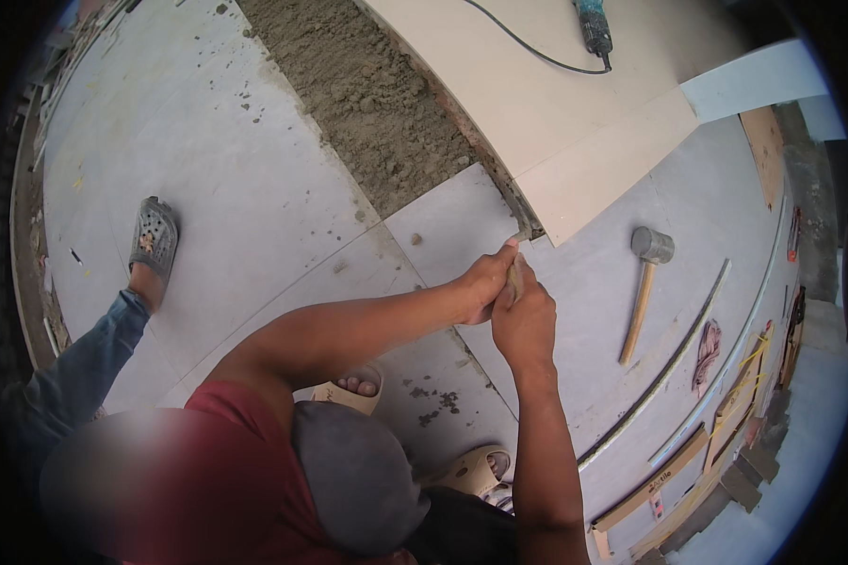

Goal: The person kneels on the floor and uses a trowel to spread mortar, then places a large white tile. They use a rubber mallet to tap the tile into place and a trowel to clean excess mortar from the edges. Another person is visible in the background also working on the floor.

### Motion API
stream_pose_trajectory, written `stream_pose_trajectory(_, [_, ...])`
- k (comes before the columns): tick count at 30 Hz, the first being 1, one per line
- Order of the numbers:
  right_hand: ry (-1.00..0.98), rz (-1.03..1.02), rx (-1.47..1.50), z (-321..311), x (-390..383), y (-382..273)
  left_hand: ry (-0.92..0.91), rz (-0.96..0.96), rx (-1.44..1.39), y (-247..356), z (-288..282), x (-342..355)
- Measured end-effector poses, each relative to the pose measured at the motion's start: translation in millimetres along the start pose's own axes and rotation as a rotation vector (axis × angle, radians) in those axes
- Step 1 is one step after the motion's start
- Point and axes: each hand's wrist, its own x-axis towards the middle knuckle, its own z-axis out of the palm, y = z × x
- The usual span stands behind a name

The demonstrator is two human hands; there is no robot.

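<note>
My right hand [525, 315] is closed around a small yellowish-handled tool [513, 282]. My left hand [483, 282] is closed on the same tool, just left of my right hand, thumb toward its far end. The tool's tip reaches the gap at the near corner of a beige raised panel [570, 188], beside a grey floor tile [452, 212]; its exact shape is hidden by my hands. A strip of loose wet mortar [358, 104] runs along the panel's side, beyond that tile.
A rubber mallet [652, 247] lies to my right, with long strips [660, 381], a crumpled cloth [707, 358] and boards [666, 476] farther right. A corded power tool [594, 28] rests on the panel. Another person's leg in a grey clog [155, 240] is at my left.
</note>
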Motion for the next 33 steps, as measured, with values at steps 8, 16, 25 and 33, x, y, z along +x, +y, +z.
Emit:
stream_pose_trajectory(8, [0.048,0.012,0.019,15,6,-2,-0.014,-0.054,0.127,15,-5,4])
stream_pose_trajectory(16, [-0.239,0.002,0.217,-7,-55,37,-0.306,0.133,0.436,-41,-29,-37])
stream_pose_trajectory(25, [-0.547,0.098,-0.397,-87,-169,196,0.116,0.118,0.431,-73,-78,-71])
stream_pose_trajectory(33, [-0.508,0.553,-0.179,-25,-374,331,0.652,0.535,0.587,-35,-157,-86])
